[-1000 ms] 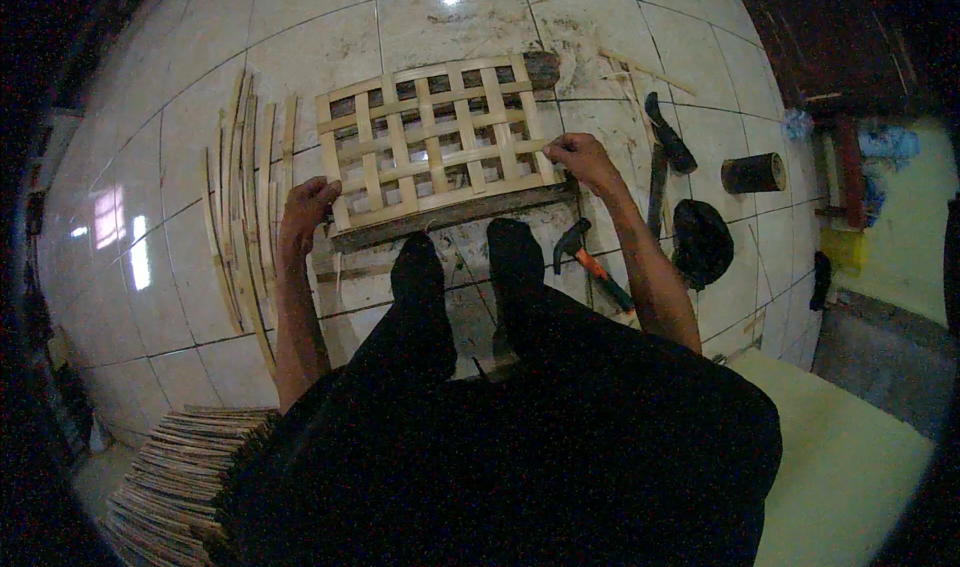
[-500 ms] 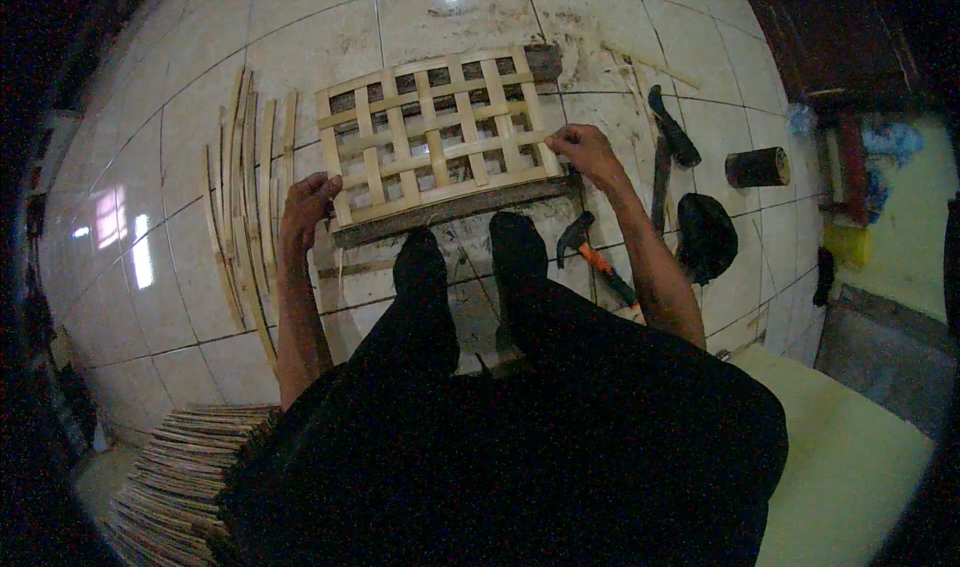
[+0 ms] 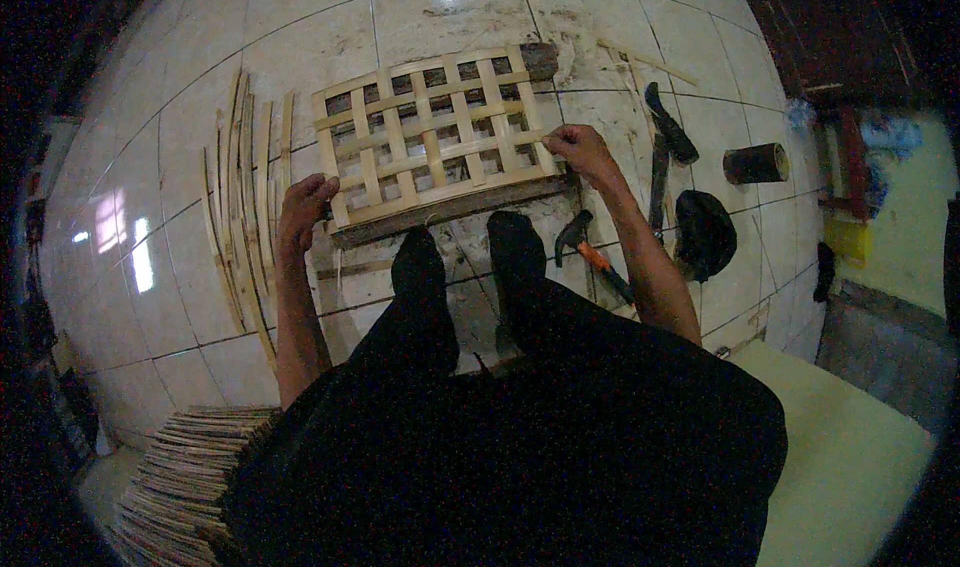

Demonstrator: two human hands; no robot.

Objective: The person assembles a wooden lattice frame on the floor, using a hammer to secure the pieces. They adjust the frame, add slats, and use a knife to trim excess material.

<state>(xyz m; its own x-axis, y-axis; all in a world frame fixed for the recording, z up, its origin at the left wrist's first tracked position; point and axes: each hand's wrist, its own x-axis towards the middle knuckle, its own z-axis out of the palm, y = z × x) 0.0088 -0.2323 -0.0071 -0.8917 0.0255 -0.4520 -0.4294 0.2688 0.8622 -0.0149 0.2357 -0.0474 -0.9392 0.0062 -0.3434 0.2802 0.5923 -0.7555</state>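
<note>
A lattice of woven bamboo strips (image 3: 427, 140) lies on a low wooden board (image 3: 440, 210) on the floor ahead of my feet. At its near left corner, my left hand (image 3: 308, 207) is closed around the end of a strip. My right hand (image 3: 580, 150) pinches the end of a cross strip at the lattice's right edge. Strips cross over and under one another with square gaps between them, and the dark wood shows through. The fingertips of both hands are partly hidden.
Loose bamboo strips (image 3: 243, 202) lie left of the lattice. A hammer (image 3: 588, 250) rests by my right forearm, near a dark-handled blade (image 3: 661, 167), a black bag (image 3: 706, 235) and a short cylinder (image 3: 756, 164). A bundle of thin sticks (image 3: 180, 477) sits at lower left.
The view has shifted very slightly. Both hands keep their places on the lattice, and nothing has been let go.
</note>
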